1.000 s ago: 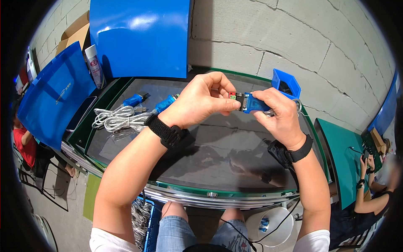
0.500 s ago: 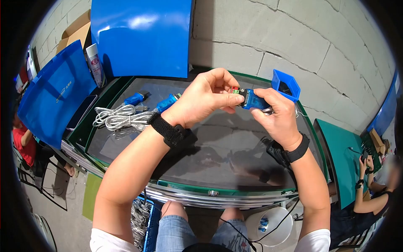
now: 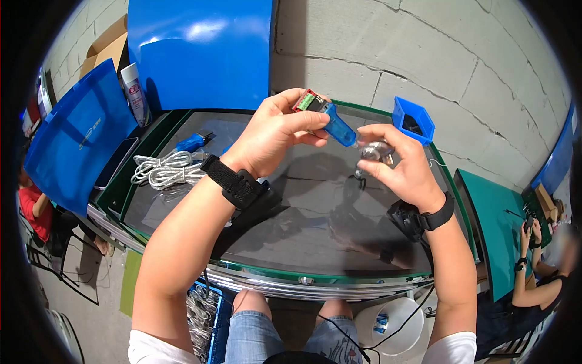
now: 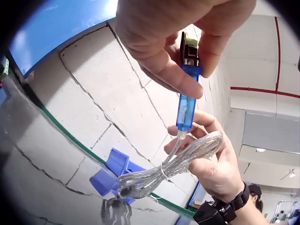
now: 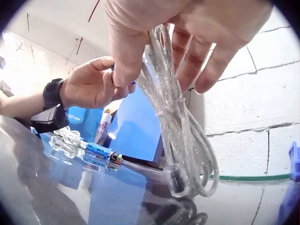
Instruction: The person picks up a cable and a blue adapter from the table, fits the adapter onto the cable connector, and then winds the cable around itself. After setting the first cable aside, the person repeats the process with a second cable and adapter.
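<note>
My left hand [image 3: 276, 130] pinches a translucent blue cable connector [image 3: 341, 128] near its upper end, between thumb and fingers. A small terminal block adapter [image 3: 309, 102] in black, red and green sits on that end. From the connector's lower end runs a clear silvery cable [image 4: 178, 157], bundled into a tied coil. My right hand [image 3: 406, 161] holds this coil between thumb and fingers, just below and to the right of the connector. In the right wrist view, the coiled cable [image 5: 187, 136] hangs down from the fingers over the glossy tabletop.
Other coiled cables [image 3: 170, 170] with a blue connector [image 3: 193, 143] lie on the table's left side. A small blue bin [image 3: 413, 121] stands at the back right, a spray can [image 3: 136, 96] at the back left. A white bucket [image 3: 397, 330] and a crate of cables [image 3: 203, 315] stand below.
My right hand has shifted from the blue connector to the coiled cable. The connector, now in my left hand alone, has tilted so its terminal end points up and left.
</note>
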Motion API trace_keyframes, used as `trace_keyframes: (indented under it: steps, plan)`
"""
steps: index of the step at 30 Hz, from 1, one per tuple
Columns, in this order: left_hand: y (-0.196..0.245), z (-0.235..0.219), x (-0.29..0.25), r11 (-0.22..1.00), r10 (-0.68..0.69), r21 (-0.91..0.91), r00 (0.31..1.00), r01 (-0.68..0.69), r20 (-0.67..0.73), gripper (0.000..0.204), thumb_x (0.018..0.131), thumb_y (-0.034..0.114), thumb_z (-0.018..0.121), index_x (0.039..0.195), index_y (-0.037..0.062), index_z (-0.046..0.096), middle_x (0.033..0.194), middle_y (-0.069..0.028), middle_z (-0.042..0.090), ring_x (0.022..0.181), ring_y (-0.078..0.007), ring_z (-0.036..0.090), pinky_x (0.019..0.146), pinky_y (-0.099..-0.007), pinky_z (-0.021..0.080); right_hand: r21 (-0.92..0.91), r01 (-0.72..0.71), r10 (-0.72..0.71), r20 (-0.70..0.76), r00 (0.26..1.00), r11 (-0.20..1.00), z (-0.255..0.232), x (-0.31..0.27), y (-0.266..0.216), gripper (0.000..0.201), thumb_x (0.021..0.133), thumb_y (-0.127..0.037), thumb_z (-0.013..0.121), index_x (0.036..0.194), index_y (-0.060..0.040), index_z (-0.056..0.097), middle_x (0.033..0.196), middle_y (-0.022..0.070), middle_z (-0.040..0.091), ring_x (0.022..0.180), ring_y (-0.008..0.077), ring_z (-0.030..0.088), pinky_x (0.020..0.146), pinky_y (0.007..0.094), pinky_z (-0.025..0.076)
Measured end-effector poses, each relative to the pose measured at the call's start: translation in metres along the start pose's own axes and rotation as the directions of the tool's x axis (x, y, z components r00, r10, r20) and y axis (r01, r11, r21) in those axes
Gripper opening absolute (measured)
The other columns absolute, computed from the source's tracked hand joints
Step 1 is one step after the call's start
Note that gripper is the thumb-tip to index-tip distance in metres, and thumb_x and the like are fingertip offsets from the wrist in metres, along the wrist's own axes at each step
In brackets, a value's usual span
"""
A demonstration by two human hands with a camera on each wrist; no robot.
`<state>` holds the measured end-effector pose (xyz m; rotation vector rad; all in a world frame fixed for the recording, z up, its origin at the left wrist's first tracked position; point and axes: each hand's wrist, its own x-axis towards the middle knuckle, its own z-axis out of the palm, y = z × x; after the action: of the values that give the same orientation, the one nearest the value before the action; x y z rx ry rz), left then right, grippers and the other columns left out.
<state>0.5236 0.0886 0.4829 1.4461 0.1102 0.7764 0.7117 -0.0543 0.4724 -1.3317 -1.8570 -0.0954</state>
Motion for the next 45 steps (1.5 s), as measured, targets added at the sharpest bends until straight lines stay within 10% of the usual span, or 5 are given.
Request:
trace_keyframes:
  steps: [10, 14, 24, 45]
  plan:
    - [0.000, 0.007, -0.003, 0.982, 0.034, -0.190, 0.998, -0.024, 0.050, 0.036, 0.086, 0.023, 0.065, 0.113, 0.0030, 0.053, 0.102, -0.0059, 0.061, 0.095, -0.0167, 0.061, 0.075, -0.0320, 0.056, 0.564, -0.186, 0.288, -0.096, 0.953, 0.804, 0.007, 0.001, -0.007, 0.021, 0.085, -0.007, 0.067, 0.101, -0.0020, 0.056, 0.088, -0.0001, 0.059, 0.082, 0.0071, 0.057, 0.073, 0.0224, 0.049]
    - [-0.008, 0.011, -0.004, 0.998, -0.064, 0.035, 0.965, 0.057, 0.255, 0.051, 0.081, 0.017, 0.071, 0.123, -0.0001, 0.048, 0.108, -0.0075, 0.061, 0.100, -0.0158, 0.060, 0.086, -0.0330, 0.052, 0.586, -0.208, 0.296, -0.057, 0.953, 0.783, 0.013, 0.001, -0.004, 0.020, 0.085, -0.008, 0.068, 0.100, -0.0030, 0.055, 0.090, -0.0009, 0.058, 0.084, 0.0070, 0.056, 0.075, 0.0228, 0.048]
    - [-0.009, 0.009, -0.003, 0.997, -0.081, 0.000, 0.984, 0.082, 0.158, 0.026, 0.078, 0.008, 0.071, 0.096, 0.0057, 0.053, 0.089, -0.0050, 0.064, 0.085, -0.0138, 0.062, 0.083, -0.0295, 0.050, 0.670, -0.236, 0.253, 0.074, 0.965, 0.703, 0.011, 0.000, -0.008, 0.031, 0.087, -0.004, 0.060, 0.117, -0.0017, 0.053, 0.104, 0.0019, 0.057, 0.098, 0.0086, 0.053, 0.088, 0.0254, 0.044]
    - [-0.012, 0.019, -0.005, 0.999, 0.017, 0.036, 0.996, -0.021, 0.089, 0.023, 0.070, -0.008, 0.064, 0.083, 0.0076, 0.053, 0.091, -0.0039, 0.061, 0.089, -0.0146, 0.059, 0.083, -0.0311, 0.047, 0.586, -0.240, 0.267, 0.043, 0.963, 0.774, 0.015, 0.000, -0.008, 0.017, 0.090, -0.013, 0.057, 0.105, -0.0047, 0.056, 0.097, 0.0007, 0.055, 0.086, 0.0072, 0.056, 0.072, 0.0248, 0.053]
